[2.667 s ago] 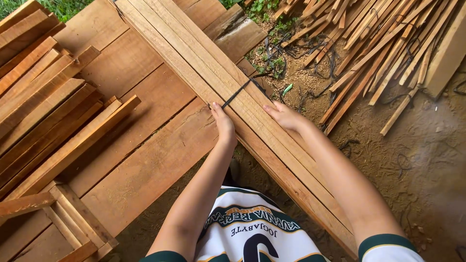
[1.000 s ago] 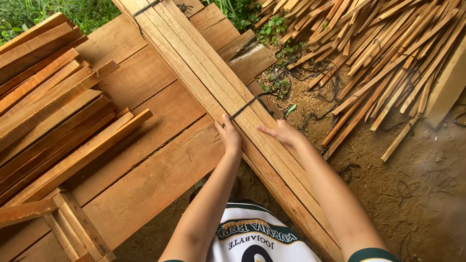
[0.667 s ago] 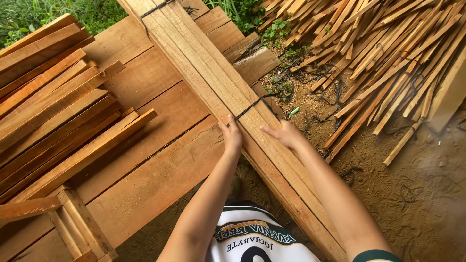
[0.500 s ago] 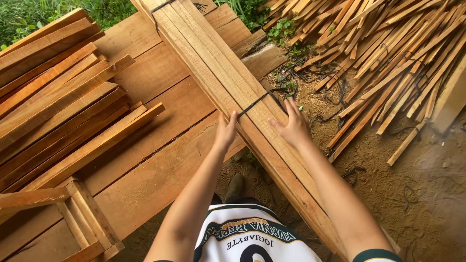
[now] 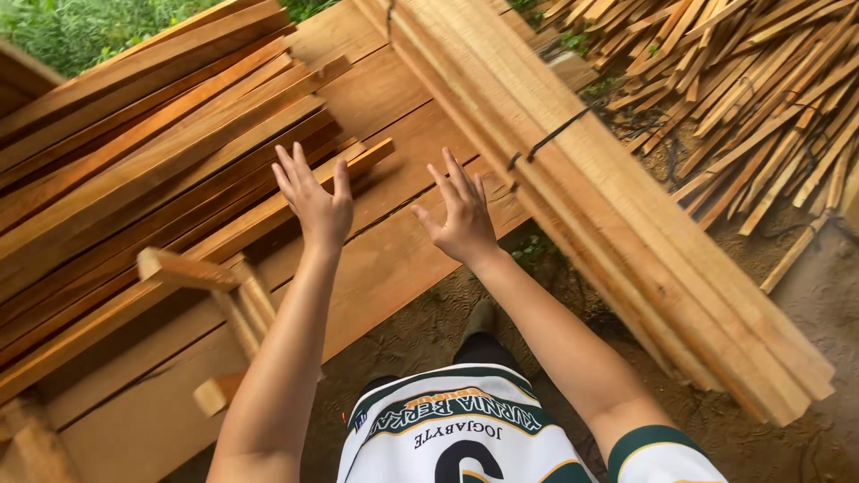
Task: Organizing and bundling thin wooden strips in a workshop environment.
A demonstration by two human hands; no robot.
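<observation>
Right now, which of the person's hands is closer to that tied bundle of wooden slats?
The right hand: open, just left of the tied bundle of slats, not touching it. The left hand is farther away, open over the loose planks.

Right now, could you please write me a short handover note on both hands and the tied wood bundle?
Left hand: open, fingers spread, holding nothing, raised over the stacked planks.
Right hand: open and empty, just left of the slat bundle, not touching it.
The bundle lies diagonally, tilted, its near end over the dirt ground; a dark strap wraps it.
Done: strap is around the bundle.
Left: the bundle lies unheld; loose sticks lie piled beyond it.
</observation>
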